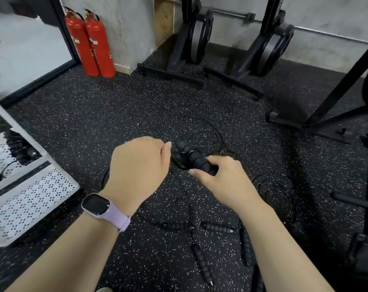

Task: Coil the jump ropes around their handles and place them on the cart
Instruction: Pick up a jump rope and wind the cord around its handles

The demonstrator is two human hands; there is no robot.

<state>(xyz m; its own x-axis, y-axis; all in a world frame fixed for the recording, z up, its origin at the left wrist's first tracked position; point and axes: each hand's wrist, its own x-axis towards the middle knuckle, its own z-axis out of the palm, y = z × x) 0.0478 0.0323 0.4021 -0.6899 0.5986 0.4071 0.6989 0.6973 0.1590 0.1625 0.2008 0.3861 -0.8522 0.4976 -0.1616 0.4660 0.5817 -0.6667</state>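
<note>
My right hand point(223, 178) grips a pair of black ribbed jump-rope handles point(191, 155) held together above the floor. My left hand point(138, 163), with a watch on the wrist, is curled just left of the handles and pinches the thin black rope near them. The rope point(212, 131) trails in loose loops over the speckled floor beyond my hands. Several more black handles point(202, 262) with tangled thin ropes lie on the floor below my arms. The white perforated cart point(34, 194) stands at the left, with a coiled black rope point(20, 148) on its upper shelf.
Two red fire extinguishers point(92, 43) stand against the wall at the back left. Black exercise machines point(191, 47) sit at the back, and a black rack frame point(334, 98) rises at the right. Another rope tangle point(273, 186) lies right of my hands.
</note>
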